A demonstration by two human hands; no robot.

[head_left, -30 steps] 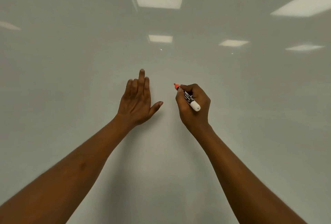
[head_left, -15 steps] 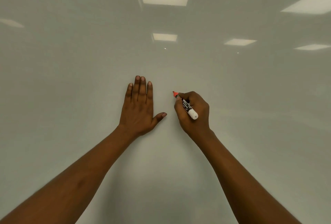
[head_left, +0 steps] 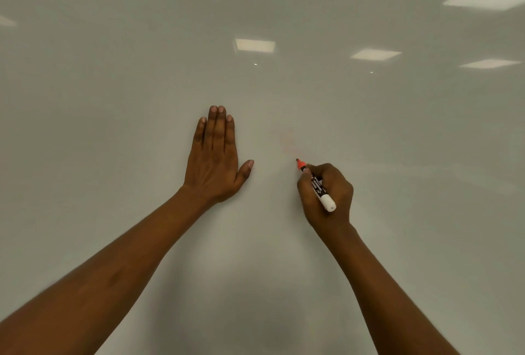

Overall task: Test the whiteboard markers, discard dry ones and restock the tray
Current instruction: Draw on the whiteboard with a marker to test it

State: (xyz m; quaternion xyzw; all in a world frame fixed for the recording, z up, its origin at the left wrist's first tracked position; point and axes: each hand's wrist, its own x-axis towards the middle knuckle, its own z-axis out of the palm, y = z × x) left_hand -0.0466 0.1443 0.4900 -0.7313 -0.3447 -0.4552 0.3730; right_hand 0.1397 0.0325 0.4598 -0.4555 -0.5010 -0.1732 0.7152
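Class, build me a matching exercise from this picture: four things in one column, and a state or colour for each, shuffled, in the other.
Column one: 1 left hand; 2 right hand; 3 marker tip; 4 mark on the whiteboard.
Column two: A faint red; B flat on the whiteboard; C bright orange-red; D curled round the marker.
Pairs: 1-B, 2-D, 3-C, 4-A.

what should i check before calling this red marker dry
1. Cap off, red tip exposed on the marker: ok.
2. Right hand grips it securely: ok.
3. Left hand lies flat on the whiteboard, clear of the test spot: ok.
4. Ink laid down: only a faint reddish smear above the tip: not ok.
5. Tip touching the board now: cannot tell.
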